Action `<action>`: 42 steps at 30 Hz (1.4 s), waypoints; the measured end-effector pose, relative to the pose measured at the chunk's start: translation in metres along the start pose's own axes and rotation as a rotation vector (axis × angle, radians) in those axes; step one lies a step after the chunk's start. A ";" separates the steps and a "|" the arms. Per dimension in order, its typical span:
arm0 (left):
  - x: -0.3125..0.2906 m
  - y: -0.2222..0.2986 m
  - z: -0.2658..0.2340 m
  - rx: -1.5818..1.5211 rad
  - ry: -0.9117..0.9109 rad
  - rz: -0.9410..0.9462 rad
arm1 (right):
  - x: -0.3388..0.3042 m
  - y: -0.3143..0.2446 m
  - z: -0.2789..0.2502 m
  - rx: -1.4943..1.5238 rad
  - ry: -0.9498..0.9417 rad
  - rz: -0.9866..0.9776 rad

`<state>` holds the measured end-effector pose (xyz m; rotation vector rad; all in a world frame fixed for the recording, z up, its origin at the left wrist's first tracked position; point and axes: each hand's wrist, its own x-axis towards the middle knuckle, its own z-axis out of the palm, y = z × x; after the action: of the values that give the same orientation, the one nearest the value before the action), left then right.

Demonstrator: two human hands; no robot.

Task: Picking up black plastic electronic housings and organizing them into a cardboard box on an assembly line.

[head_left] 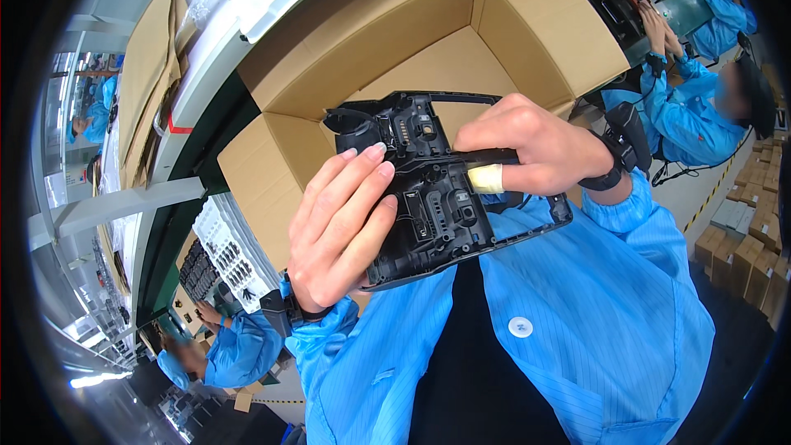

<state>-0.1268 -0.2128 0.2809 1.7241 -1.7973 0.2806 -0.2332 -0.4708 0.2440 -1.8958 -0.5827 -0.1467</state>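
A black moulded plastic housing [445, 213] is held up in front of my chest, with ribs, slots and small metal contacts showing on it. Two similar sections lie side by side; whether they are one piece or two I cannot tell. My left hand [336, 227] grips its left side, fingers stretched across the face and thumb hidden behind. On the other side my right hand [535, 147] is closed around a black bar near the middle, with pale yellow tape [486, 179] wrapped on one digit. Right beyond the housing stands an open cardboard box [371, 37].
White trays of small black parts [235, 259] stand at the left, below a grey shelf edge [194, 103] and flattened cardboard [148, 74]. Co-workers in blue sit at the lower left [243, 354] and upper right [692, 115]. Stacked brown cartons [741, 259] are at the far right.
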 end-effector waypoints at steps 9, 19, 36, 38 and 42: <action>-0.001 0.014 0.001 -0.015 0.031 -0.035 | -0.006 -0.001 0.002 0.029 0.029 -0.033; -0.004 0.025 0.008 -0.108 0.039 -0.090 | -0.010 0.005 -0.002 0.033 0.004 0.052; -0.144 -0.301 0.127 -0.009 -0.889 -0.937 | -0.092 0.018 0.025 -0.212 0.663 0.503; -0.163 -0.313 0.147 0.061 -0.906 -1.011 | -0.097 0.016 0.029 -0.190 0.673 0.509; -0.177 -0.297 0.184 0.388 -0.615 -1.032 | -0.113 0.005 0.033 -0.156 0.725 0.513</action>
<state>0.0961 -0.2050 -0.0409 2.9848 -0.9652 -0.4090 -0.3348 -0.4796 0.1855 -1.9078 0.4113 -0.5223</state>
